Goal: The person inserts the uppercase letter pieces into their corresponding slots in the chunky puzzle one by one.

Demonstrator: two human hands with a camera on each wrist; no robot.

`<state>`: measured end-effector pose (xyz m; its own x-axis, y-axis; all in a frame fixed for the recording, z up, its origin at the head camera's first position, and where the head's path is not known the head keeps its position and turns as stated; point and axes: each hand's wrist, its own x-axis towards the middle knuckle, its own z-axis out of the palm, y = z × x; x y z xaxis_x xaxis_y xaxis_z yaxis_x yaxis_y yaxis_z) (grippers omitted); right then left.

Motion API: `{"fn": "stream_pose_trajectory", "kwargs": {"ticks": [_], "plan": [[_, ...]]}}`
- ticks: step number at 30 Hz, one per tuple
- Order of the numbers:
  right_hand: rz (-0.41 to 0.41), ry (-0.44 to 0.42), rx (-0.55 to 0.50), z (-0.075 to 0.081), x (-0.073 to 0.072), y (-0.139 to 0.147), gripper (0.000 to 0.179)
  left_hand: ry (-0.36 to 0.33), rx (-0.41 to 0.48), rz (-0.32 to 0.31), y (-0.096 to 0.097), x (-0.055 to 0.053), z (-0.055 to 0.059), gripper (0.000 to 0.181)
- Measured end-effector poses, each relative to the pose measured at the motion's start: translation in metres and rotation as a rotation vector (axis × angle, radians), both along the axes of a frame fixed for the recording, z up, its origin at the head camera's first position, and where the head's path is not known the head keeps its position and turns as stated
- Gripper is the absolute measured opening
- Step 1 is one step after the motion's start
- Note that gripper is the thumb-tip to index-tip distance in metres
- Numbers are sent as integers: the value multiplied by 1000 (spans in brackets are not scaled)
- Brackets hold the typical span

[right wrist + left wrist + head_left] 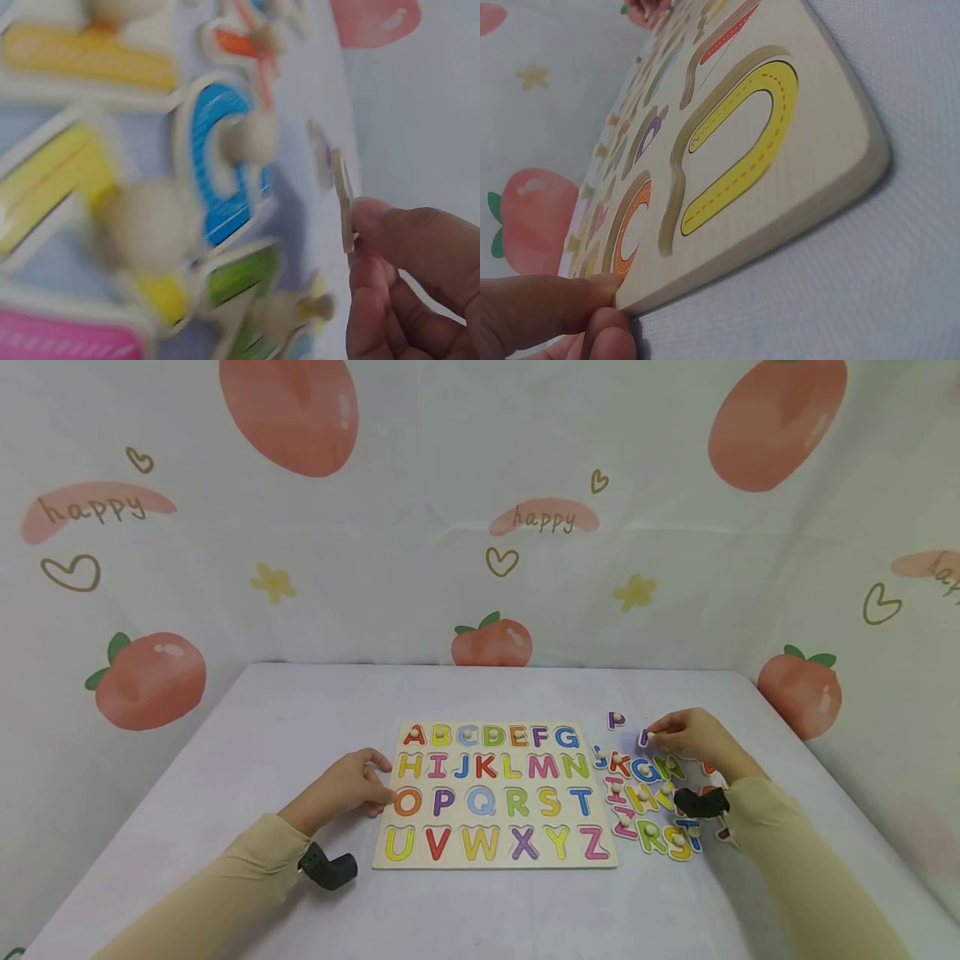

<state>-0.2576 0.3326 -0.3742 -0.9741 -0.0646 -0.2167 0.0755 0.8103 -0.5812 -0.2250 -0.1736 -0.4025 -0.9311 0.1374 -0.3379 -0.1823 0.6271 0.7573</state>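
Observation:
A wooden alphabet puzzle board [491,783] lies on the table. Knobbed pieces sit in its top row from A to E; the other places show printed letters. At its left edge, beside the orange O, my left hand [358,783] pinches the board, thumb [592,289] on top and a finger curled at the rim. My right hand [693,739] pinches a small purple letter piece [643,738] above the loose pieces at the right. That piece appears edge-on in the right wrist view, so its letter is partly hidden. A purple P piece [616,720] lies just beyond it.
Several knobbed letter pieces crowd the table right of the board, among them a blue G [643,769], a green R [652,837] and a yellow S [678,843]. My right forearm covers some of them. A patterned cloth [375,527] hangs behind the table.

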Motion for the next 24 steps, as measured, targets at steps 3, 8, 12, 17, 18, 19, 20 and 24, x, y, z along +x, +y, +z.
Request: {"fn": "stream_pose_trajectory", "kwargs": {"ticks": [3,8,12,17,18,19,20,24], "plan": [[0,33,-28,5,-5,-7,37,2,-3,-1,0,0,1,48],[25,104,-72,8,-16,-29,36,1,-11,2,0,0,0,49],[74,137,-95,8,-24,-56,30,2,-7,-3,1,-1,0,48],[109,119,-122,3,-33,-88,26,-2,-7,-2,1,0,1,48],[113,115,-127,1,-34,-93,25,-2,-9,-3,1,0,1,48],[124,111,-131,-1,-36,-98,25,-2,-10,2,1,1,2,48],[133,106,-135,-3,-38,-104,24,0,-14,-1,1,1,2,48],[156,85,-133,-11,-43,-121,19,3,-21,1,2,2,3,48]]}}
